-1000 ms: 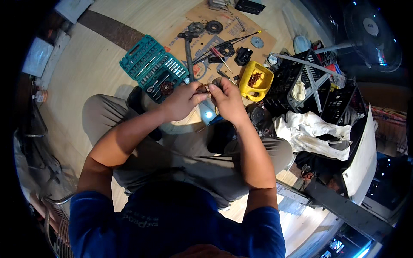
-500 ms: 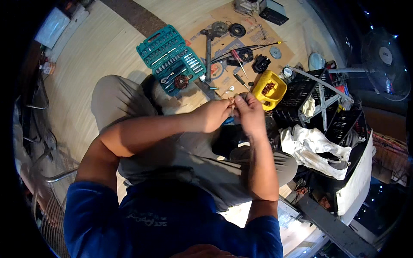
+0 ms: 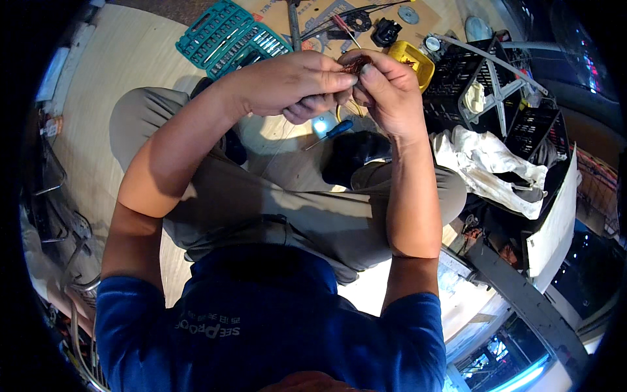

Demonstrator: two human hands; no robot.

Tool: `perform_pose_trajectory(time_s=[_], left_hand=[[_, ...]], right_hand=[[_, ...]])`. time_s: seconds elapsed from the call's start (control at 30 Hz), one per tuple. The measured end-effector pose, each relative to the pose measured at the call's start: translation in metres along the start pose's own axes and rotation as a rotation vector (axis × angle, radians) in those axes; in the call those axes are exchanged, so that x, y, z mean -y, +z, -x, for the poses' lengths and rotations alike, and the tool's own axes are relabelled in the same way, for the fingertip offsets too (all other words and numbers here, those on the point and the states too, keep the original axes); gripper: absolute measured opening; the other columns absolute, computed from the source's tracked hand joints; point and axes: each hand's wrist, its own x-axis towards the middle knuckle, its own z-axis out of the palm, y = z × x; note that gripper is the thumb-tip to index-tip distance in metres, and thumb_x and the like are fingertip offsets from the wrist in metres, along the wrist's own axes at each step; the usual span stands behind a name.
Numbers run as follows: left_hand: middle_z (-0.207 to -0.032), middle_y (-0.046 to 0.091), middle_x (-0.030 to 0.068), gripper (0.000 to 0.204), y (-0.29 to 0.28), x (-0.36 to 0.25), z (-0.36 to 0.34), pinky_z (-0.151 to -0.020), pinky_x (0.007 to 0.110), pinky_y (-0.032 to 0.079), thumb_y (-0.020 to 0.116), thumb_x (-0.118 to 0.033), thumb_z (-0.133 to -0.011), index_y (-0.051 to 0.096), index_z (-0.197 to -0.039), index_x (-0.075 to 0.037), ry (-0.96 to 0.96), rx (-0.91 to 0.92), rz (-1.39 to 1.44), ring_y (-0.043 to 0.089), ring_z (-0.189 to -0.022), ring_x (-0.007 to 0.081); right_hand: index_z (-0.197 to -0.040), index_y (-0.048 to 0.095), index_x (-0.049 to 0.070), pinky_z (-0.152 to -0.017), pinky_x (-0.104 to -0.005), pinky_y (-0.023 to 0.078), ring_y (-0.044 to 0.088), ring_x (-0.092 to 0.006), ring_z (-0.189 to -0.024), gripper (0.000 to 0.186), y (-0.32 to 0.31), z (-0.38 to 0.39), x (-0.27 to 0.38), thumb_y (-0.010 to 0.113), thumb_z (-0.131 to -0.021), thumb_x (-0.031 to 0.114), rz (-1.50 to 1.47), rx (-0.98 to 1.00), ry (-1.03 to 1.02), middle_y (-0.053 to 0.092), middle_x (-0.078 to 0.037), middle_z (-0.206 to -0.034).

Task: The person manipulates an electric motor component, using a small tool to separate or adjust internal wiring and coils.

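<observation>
Between both hands is a small reddish-brown bundle of what looks like copper wire, raised above the floor beyond my crossed legs. My left hand is closed on its left side, thumb pointing right and fingers curled underneath. My right hand pinches the other side with thumb and bent fingers. The fingers partly cover the bundle. Just behind my right hand stands a cut-open yellow container with reddish wire scraps in it. A blue-handled screwdriver lies on the floor below my hands.
A green socket set case lies unfolded at the far left. On cardboard beyond are a hammer, a red-handled screwdriver and black parts. Black crates and a white cloth are on the right.
Both hands have come up with the wire bundle and look larger. The view has shifted, so the floor things sit higher in the picture. The blue-handled screwdriver now shows more fully.
</observation>
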Motion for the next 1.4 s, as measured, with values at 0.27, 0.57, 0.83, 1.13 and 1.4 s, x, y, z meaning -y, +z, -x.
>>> perform_pose_trajectory(time_s=[0.27,0.57,0.83,1.13,1.4], left_hand=[[-0.062,0.04,-0.0042,0.023,0.0,0.014,-0.002,-0.046,0.021,0.033,0.045,-0.025,-0.098,0.052,-0.098,-0.002,0.22,-0.319,-0.509,0.038,-0.05,0.0049],[-0.057,0.041,-0.0016,0.023,0.01,0.01,-0.005,-0.049,0.025,0.036,0.044,-0.023,-0.097,0.052,-0.095,-0.001,0.264,-0.382,-0.73,0.041,-0.05,0.0076],[-0.074,0.056,0.0169,0.017,0.013,0.02,-0.01,-0.061,0.037,0.044,0.053,-0.017,-0.092,0.052,-0.097,-0.001,0.411,-0.609,-1.043,0.058,-0.067,0.0311],[-0.064,0.048,0.0077,0.025,0.011,0.022,0.0,-0.054,0.033,0.041,0.043,-0.023,-0.097,0.049,-0.087,-0.001,0.119,-0.29,-0.542,0.048,-0.057,0.0164],[-0.064,0.041,-0.0021,0.017,0.017,0.024,0.005,-0.048,0.024,0.035,0.044,-0.02,-0.098,0.048,-0.093,-0.005,-0.005,-0.115,-0.273,0.041,-0.053,0.0081]], right_hand=[[-0.105,0.061,-0.002,-0.049,-0.0175,0.033,0.043,-0.005,-0.056,0.022,0.01,-0.004,-0.004,0.056,-0.093,0.016,-0.063,-0.134,-0.045,0.056,-0.001,-0.072],[-0.094,0.063,-0.001,-0.046,-0.0196,0.035,0.045,-0.0074,-0.052,0.019,0.013,-0.003,-0.013,0.058,-0.092,0.018,-0.196,-0.251,-0.015,0.055,-0.002,-0.067],[-0.09,0.059,0.0,-0.043,-0.0212,0.035,0.044,-0.0103,-0.05,0.02,0.012,-0.002,-0.003,0.058,-0.092,0.02,-0.02,-0.385,0.015,0.051,-0.004,-0.067],[-0.112,0.056,-0.004,-0.047,-0.0226,0.032,0.042,-0.0109,-0.053,0.039,-0.007,0.008,0.003,0.064,-0.087,0.025,-0.187,-0.02,0.083,0.048,-0.002,-0.068],[-0.097,0.059,-0.005,-0.046,-0.022,0.035,0.044,-0.0088,-0.05,0.021,-0.012,0.009,0.005,0.063,-0.087,0.013,-0.123,0.022,0.092,0.053,-0.003,-0.064]])
